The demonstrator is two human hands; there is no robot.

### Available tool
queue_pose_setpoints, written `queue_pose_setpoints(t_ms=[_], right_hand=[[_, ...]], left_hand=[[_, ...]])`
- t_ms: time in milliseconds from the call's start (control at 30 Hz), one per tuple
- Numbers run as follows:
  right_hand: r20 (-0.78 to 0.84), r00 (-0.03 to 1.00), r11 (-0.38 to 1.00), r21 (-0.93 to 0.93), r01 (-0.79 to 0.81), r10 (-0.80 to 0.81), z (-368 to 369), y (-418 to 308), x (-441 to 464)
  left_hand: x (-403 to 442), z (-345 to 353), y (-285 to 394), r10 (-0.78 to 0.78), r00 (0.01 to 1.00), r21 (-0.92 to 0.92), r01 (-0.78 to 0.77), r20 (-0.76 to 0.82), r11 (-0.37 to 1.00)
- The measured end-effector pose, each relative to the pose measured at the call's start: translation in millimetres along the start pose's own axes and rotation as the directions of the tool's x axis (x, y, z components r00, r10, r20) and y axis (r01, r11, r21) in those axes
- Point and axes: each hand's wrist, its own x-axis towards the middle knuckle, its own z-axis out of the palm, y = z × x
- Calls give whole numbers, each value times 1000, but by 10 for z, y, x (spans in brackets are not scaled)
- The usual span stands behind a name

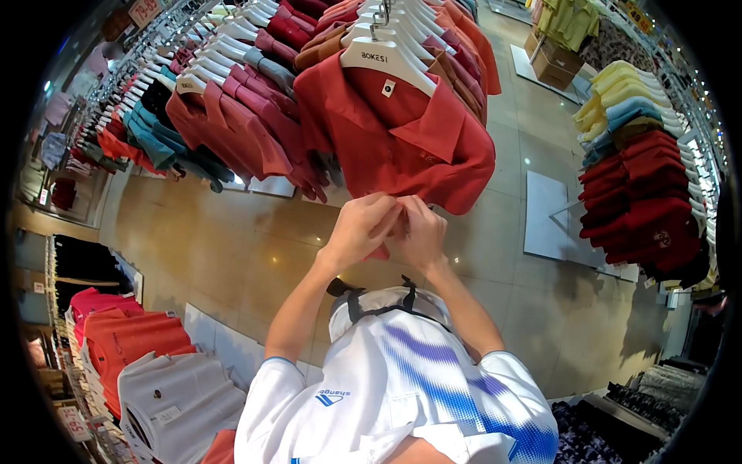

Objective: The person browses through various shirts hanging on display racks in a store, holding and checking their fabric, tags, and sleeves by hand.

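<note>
A clothes shop's glossy tiled floor (232,240) spreads below the red shirt (394,158), which hangs at the near end of a packed rack. At the shirt's collar, its white hanger (382,56) reads "BOKESI"; the neck tag (389,88) inside is too small to read. At the shirt's lower front edge, the left hand (362,224) and right hand (421,232) meet, both pinching its cloth. Well left of the shirt, a price sign (144,11) appears to read "79-89". Below the shirt, the person's white top (348,363) carries a blue logo (328,399) and upside-down lettering, seemingly "shang…".
</note>
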Motion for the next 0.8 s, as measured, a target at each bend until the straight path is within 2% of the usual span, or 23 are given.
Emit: queue_pose_setpoints(t_ms=[100,133,200,333,433,500,567,733,800], right_hand=[[-16,1000,996,-84,14,-16,32,141,-77],[-15,1000,996,-84,15,-16,53,212,-128],[3,998,976,-209,-57,59,98,378,-237],[11,997,974,-214,-74,78,159,688,-395],[65,996,952,-304,-32,54,183,858,-490],[161,979,938,-340,-61,122,161,889,-530],[158,978,945,-316,-83,139,95,867,-554],[141,978,948,-299,-105,153,-57,756,-520],[80,995,986,-158,-45,58,-125,649,-469]], left_hand=[[52,-152,87,-45,996,-13,44,-76,999],[51,-191,94,-107,990,-45,103,-95,994],[59,-265,118,-138,985,-69,131,-106,989],[44,-335,103,-196,972,-88,185,-133,979],[49,-352,38,-190,968,-75,179,-162,981],[62,-392,1,-234,936,-99,215,-262,972],[60,-431,-97,-295,899,-171,251,-323,953],[20,-484,-265,-330,870,-227,261,-367,938],[4,-492,-287,-354,876,-235,287,-328,929]])
